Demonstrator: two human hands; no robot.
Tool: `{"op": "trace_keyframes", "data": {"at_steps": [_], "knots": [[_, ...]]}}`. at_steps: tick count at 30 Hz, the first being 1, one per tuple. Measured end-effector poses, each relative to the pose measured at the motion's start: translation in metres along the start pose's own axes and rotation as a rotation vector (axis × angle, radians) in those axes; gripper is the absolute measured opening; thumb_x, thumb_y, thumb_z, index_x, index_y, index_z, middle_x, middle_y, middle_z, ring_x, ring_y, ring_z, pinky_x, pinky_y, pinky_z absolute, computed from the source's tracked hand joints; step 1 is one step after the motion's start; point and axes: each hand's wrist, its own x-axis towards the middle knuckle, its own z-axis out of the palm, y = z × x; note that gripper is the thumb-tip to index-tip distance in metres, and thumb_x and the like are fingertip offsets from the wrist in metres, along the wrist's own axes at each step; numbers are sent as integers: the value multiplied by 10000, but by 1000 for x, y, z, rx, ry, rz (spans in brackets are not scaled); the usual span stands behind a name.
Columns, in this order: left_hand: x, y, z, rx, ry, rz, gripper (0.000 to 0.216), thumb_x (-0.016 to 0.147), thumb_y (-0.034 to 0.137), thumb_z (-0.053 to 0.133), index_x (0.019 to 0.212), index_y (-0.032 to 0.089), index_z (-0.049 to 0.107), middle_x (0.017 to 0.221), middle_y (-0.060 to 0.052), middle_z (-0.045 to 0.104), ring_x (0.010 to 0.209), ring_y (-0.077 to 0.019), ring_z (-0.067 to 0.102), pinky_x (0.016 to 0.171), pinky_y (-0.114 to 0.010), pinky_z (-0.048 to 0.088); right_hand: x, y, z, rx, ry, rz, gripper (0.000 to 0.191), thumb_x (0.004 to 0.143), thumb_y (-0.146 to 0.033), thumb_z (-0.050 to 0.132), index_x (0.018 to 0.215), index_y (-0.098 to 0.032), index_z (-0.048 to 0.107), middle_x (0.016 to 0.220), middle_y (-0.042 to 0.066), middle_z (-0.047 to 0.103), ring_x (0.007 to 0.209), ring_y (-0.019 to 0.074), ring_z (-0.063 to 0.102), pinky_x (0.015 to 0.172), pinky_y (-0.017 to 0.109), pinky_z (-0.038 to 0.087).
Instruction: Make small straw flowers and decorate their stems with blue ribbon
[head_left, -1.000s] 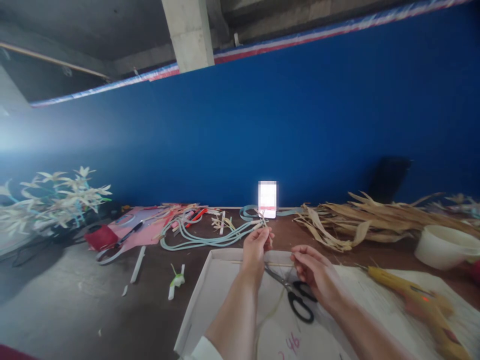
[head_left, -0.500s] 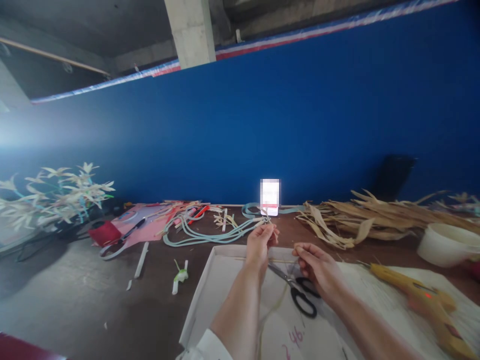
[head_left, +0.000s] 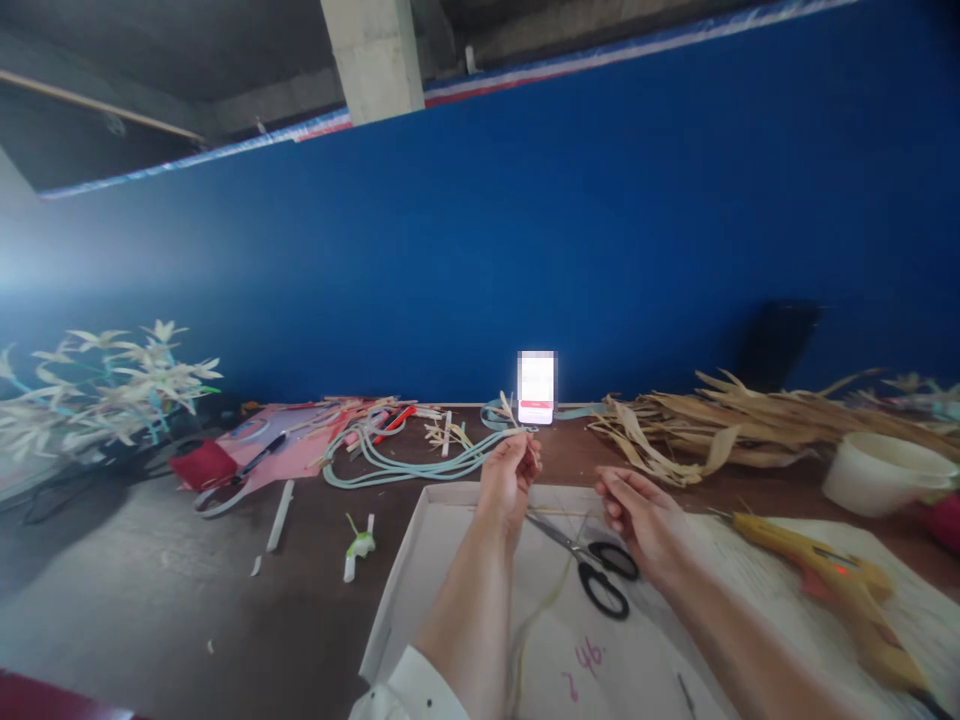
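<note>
My left hand (head_left: 511,478) is raised over the back edge of a shallow white box lid (head_left: 450,570). Its fingers are pinched round a small pale strip of dried husk (head_left: 507,408), whose tip sticks up above them. To the right, my right hand (head_left: 637,515) has thumb and forefinger pressed together; anything between them is too fine to make out. Below and between the hands lie scissors (head_left: 589,560) with black handles, partly spread, in the lid. A thin yellowish strand (head_left: 544,605) also lies there, left of purple handwritten figures.
Blue-green cords (head_left: 405,472) and a lit phone (head_left: 535,395) are at the back. Dried husks (head_left: 757,420), a white cup (head_left: 885,475) and a yellow glue gun (head_left: 825,565) with a red light lie right. White artificial flowers (head_left: 135,370) and red ribbon (head_left: 202,463) are left.
My hands have drawn slightly farther apart, the right one shifting a little right. The pale strip now shows more clearly above my left fingers. The whole view has shifted slightly.
</note>
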Motion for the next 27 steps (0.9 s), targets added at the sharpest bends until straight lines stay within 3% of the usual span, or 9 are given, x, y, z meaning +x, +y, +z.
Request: {"op": "trace_keyframes", "data": {"at_steps": [4,11,16,19,27], "knots": [[1,4,-4,-88,-16,-21,233,659,294,711,790,125,620,712,-2,571,593,-45,514,536,-152,416,1,-2,1,-77,37,-35,239,661,-371,720,743,-164,634,667,2,579,462,42,382,363,159,269],[1,-1,-7,-35,-55,-54,258,654,297,712,818,121,620,727,-9,578,585,-42,505,528,-153,400,1,-4,3,-149,50,-105,276,641,-372,736,606,-157,566,534,-24,515,409,43,354,362,188,265],[-1,0,-4,-14,-44,-76,282,637,323,723,812,129,617,739,-17,591,597,-50,509,529,-153,391,0,-4,6,-174,44,-103,274,629,-363,734,822,-182,663,788,29,661,451,51,406,384,198,325],[-2,2,-2,5,-60,-77,291,633,340,724,800,128,617,731,-16,587,587,-48,497,530,-155,390,1,-1,4,-183,47,-88,325,625,-313,720,923,-199,663,754,18,651,487,72,445,399,199,351],[-2,2,-2,3,-74,-96,292,630,334,729,797,121,622,718,-17,589,588,-45,498,525,-148,386,4,2,0,-83,52,-136,107,595,-149,611,687,-191,576,595,-37,499,435,50,371,379,183,305]]}}
